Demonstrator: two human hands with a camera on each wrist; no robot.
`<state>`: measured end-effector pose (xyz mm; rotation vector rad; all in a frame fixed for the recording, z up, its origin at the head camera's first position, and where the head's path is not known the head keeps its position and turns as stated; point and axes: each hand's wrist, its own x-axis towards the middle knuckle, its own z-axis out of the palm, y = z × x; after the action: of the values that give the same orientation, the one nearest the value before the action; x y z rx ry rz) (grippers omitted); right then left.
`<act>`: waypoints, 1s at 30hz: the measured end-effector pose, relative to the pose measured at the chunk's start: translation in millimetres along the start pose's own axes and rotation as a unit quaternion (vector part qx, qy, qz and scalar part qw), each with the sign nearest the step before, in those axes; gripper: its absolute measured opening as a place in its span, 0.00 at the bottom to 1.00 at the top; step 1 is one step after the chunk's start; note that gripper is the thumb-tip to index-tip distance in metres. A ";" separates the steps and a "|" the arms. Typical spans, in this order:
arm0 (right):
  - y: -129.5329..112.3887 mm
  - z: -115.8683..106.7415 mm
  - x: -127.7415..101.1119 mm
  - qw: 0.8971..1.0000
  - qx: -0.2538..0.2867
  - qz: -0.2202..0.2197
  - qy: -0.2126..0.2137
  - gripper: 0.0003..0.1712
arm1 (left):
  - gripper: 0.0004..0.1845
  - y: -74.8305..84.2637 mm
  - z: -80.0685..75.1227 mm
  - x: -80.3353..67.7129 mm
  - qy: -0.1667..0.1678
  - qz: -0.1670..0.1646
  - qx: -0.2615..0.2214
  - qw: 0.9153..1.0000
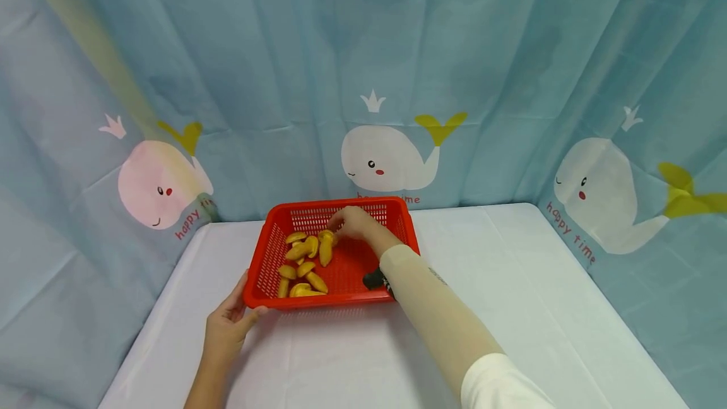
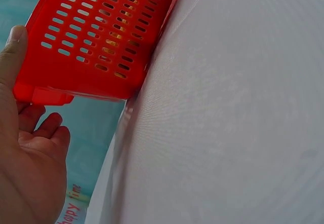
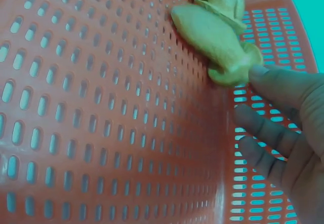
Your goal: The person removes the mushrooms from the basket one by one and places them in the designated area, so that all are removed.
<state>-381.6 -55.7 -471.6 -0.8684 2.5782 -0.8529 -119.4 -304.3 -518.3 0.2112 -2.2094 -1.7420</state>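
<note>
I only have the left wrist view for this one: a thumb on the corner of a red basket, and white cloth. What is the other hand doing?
Observer: The right hand is inside the red basket, at its far end, fingertips on a yellow piece.
Operator: Is it gripping that piece?
Observer: The right wrist view shows one fingertip touching the piece's end; a closed grip cannot be confirmed.
Operator: Is that the only piece in there?
Observer: No, the head view shows several more yellow pieces scattered across the basket's left half.
Operator: And the left hand, seen from above?
Observer: The left hand holds the basket's near left corner, thumb on the rim.
</note>
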 end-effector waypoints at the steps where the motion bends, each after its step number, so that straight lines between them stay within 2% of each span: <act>1: -0.3 0.3 0.1 1.000 0.001 0.000 -0.005 0.19 | 0.40 0.1 -0.1 -0.4 0.001 -0.002 -0.001 1.000; 7: -3.4 1.4 2.1 1.000 -0.006 0.005 -0.024 0.19 | 0.41 2.8 -1.5 -2.2 0.008 -0.015 0.007 1.000; 12: -5.9 2.7 2.1 1.000 0.005 0.011 -0.027 0.18 | 0.40 1.8 -1.8 -0.2 0.007 -0.001 -0.008 1.000; 17: -8.7 3.7 1.0 1.000 0.001 0.024 -0.014 0.13 | 0.40 -1.0 -0.5 0.1 0.001 0.007 -0.014 1.000; 24: -8.5 3.1 -0.8 0.999 0.015 0.037 0.003 0.09 | 0.40 -4.0 0.5 -4.5 0.006 -0.012 0.000 1.000; 30: -13.4 -8.8 -1.3 0.999 -0.001 0.028 0.032 0.08 | 0.40 -2.6 -0.9 -0.5 -0.005 0.002 0.015 1.000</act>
<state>-378.4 -59.6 -456.3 -0.7765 2.6450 -0.8756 -118.8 -305.6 -520.7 0.2041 -2.2429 -1.7125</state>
